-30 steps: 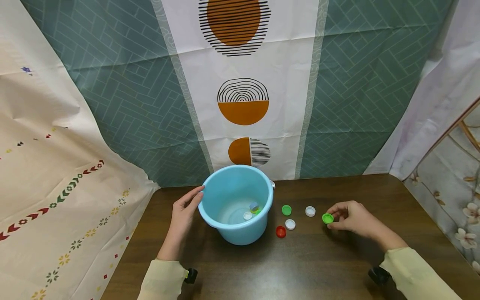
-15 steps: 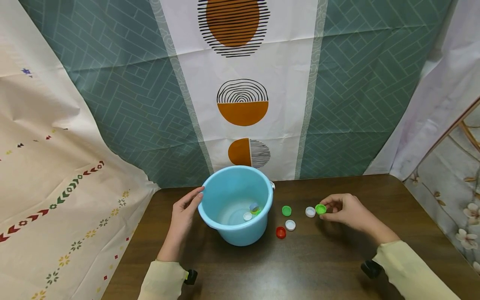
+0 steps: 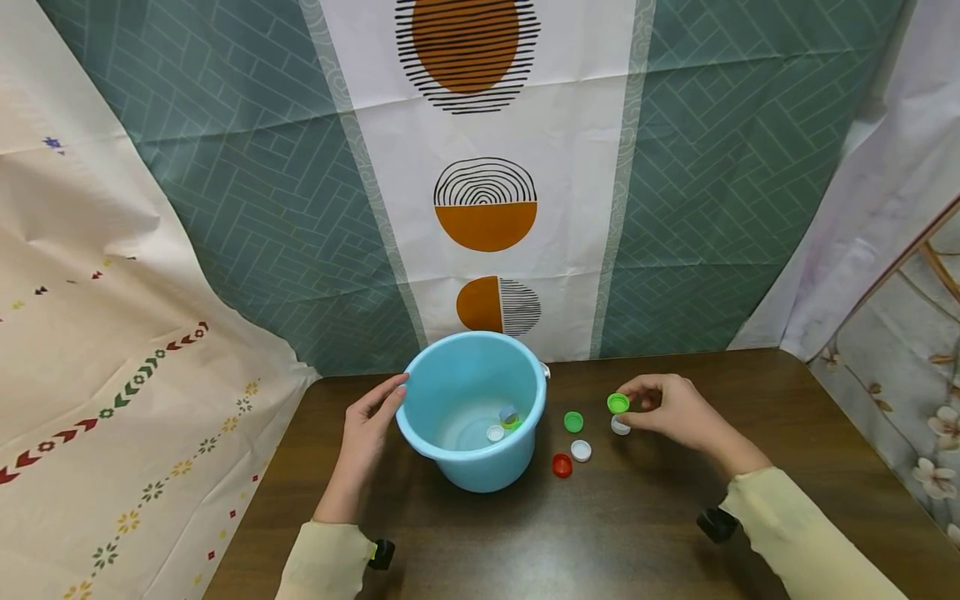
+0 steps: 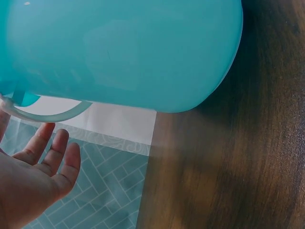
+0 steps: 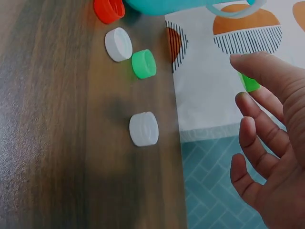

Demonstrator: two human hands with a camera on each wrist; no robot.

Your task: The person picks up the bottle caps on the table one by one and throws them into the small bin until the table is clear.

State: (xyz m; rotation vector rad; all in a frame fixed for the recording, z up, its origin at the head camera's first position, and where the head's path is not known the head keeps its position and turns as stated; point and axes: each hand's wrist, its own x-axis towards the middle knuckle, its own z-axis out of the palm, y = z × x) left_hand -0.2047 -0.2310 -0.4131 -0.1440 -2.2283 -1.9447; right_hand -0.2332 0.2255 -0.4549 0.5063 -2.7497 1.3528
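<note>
A light blue bucket point(image 3: 480, 471) stands on the table, several bottle caps at its bottom. My left hand point(image 3: 372, 421) holds the bucket's left rim with thumb and index fingertip; its other fingers bend loosely beside the bucket's handle point(image 4: 47, 116) in the left wrist view. In my right hand point(image 3: 671, 412), thumb and fingers pinch a bright green bottle cap point(image 3: 618, 403), lifted above the table and partly hidden by the thumb in the right wrist view. Below it lies a white cap point(image 5: 144, 129). Nearer the bucket are a green cap point(image 3: 573, 422), a second white cap point(image 3: 581, 451) and a red cap point(image 3: 562, 465).
The dark wooden table point(image 3: 600, 542) ends at a patterned cloth backdrop point(image 3: 712, 208) behind the bucket. A cream cloth point(image 3: 150, 375) hangs along the left side, and a flowered cloth point(image 3: 907, 417) borders the right.
My right hand has carried the bright green cap left and toward the back, from the right of the white cap to above it. The left hand and bucket stay in place.
</note>
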